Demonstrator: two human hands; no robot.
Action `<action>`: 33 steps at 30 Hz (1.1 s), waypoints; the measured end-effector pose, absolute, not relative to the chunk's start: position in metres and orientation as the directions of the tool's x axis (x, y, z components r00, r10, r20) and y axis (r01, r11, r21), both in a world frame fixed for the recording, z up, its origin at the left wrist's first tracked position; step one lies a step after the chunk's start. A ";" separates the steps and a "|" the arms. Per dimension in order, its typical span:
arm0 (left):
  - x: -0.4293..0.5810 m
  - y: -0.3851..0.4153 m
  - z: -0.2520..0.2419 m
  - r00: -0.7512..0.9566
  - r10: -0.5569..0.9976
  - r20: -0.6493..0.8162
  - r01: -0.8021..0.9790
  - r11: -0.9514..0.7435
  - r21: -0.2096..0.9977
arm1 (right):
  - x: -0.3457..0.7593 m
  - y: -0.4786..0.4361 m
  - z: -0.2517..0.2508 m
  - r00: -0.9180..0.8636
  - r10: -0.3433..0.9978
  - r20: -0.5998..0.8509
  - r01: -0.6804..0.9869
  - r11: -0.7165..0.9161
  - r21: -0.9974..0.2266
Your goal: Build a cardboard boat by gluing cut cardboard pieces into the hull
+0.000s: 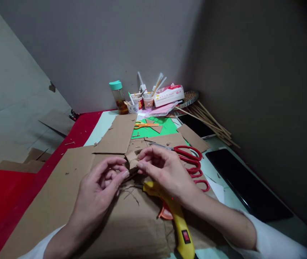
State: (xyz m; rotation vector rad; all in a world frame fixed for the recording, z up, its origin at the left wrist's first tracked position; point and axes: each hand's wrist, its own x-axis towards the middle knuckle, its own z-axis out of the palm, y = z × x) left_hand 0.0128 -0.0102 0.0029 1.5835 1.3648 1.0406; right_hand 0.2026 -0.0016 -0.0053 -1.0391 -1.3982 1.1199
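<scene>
A small folded piece of cardboard [132, 158] is held up between my two hands over the cardboard-covered table. My right hand [166, 169] pinches its right side with thumb and fingertips. At its left edge, the curled fingers and thumb of my left hand [101, 185] close on it; the exact contact is partly hidden. Below my right hand lies a yellow hot glue gun [173, 208] with an orange trigger, its nozzle pointing left. Red-handled scissors [191, 158] lie just behind my right wrist, with more red handle loops beside them.
Cardboard sheets [118, 133] cover much of the table. Orange scissors [142, 125] rest on a green sheet [166, 126]. Behind stand a bottle [119, 97], cups of sticks [148, 102] and a tissue pack [169, 95]. A black phone-like slab [245, 183] and wooden sticks [212, 124] lie right.
</scene>
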 end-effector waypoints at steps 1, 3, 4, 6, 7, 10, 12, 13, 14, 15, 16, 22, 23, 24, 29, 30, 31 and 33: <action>0.015 -0.012 0.004 0.084 0.995 0.058 0.292 -0.080 0.953 | 0.201 -0.005 -0.005 -0.094 0.969 0.226 0.000 0.227 -0.974; 0.018 -0.017 0.007 0.064 0.998 -0.014 0.200 0.001 0.980 | 0.198 -0.012 -0.005 -0.067 0.948 0.311 0.007 0.312 -0.950; 0.019 -0.020 0.008 0.052 0.998 -0.042 0.167 0.033 0.985 | 0.196 -0.015 -0.004 -0.057 0.934 0.353 0.041 0.355 -0.934; 0.019 -0.025 0.010 0.052 0.996 -0.077 0.126 0.070 0.990 | 0.196 -0.019 -0.001 -0.072 0.902 0.425 0.108 0.431 -0.896; 0.019 -0.026 0.011 0.065 0.995 -0.081 0.117 0.073 0.991 | 0.196 -0.020 0.002 -0.098 0.885 0.455 0.129 0.465 -0.876; 0.013 -0.028 0.014 0.084 0.994 -0.074 0.100 0.065 0.993 | 0.206 -0.021 0.014 -0.190 0.866 0.463 0.174 0.493 -0.852; 0.007 -0.026 0.016 0.051 0.996 -0.069 0.096 0.064 0.993 | 0.216 -0.025 0.022 -0.166 0.896 0.412 0.264 0.443 -0.857; 0.004 -0.026 0.017 0.031 0.998 -0.062 0.099 0.058 0.993 | 0.221 -0.029 0.024 -0.133 0.914 0.383 0.344 0.405 -0.847; 0.001 -0.025 0.018 0.018 0.999 -0.050 0.109 0.048 0.993 | 0.225 -0.035 0.024 -0.098 0.927 0.361 0.444 0.366 -0.818; -0.002 -0.024 0.018 0.009 0.999 -0.036 0.125 0.034 0.992 | 0.229 -0.043 0.022 -0.080 0.933 0.352 0.568 0.333 -0.753; -0.004 -0.024 0.019 0.005 1.000 -0.021 0.146 0.020 0.989 | 0.231 -0.053 0.018 -0.075 0.941 0.331 0.685 0.289 -0.669; -0.009 -0.028 0.023 -0.045 0.989 0.138 0.301 -0.119 0.946 | 0.216 -0.109 -0.014 0.050 0.911 0.409 0.981 0.032 -0.193; -0.008 -0.029 0.023 -0.046 0.986 0.161 0.316 -0.139 0.938 | 0.211 -0.114 -0.016 0.093 0.895 0.436 0.980 -0.004 -0.201; -0.008 -0.029 0.023 -0.037 0.984 0.176 0.326 -0.155 0.933 | 0.207 -0.119 -0.016 0.133 0.880 0.456 0.975 -0.033 -0.222; -0.008 -0.026 0.018 -0.008 0.979 0.202 0.336 -0.187 0.923 | 0.198 -0.130 -0.018 0.203 0.898 0.390 0.969 -0.128 -0.210; -0.009 -0.025 0.017 -0.009 0.979 0.205 0.338 -0.190 0.922 | 0.198 -0.131 -0.020 0.213 0.912 0.350 0.970 -0.153 -0.190; -0.010 -0.024 0.015 -0.008 0.978 0.210 0.341 -0.194 0.920 | 0.198 -0.131 -0.022 0.225 0.921 0.318 0.968 -0.175 -0.179; -0.011 -0.021 0.014 -0.010 0.976 0.217 0.342 -0.200 0.918 | 0.200 -0.133 -0.025 0.241 0.932 0.271 0.961 -0.191 -0.199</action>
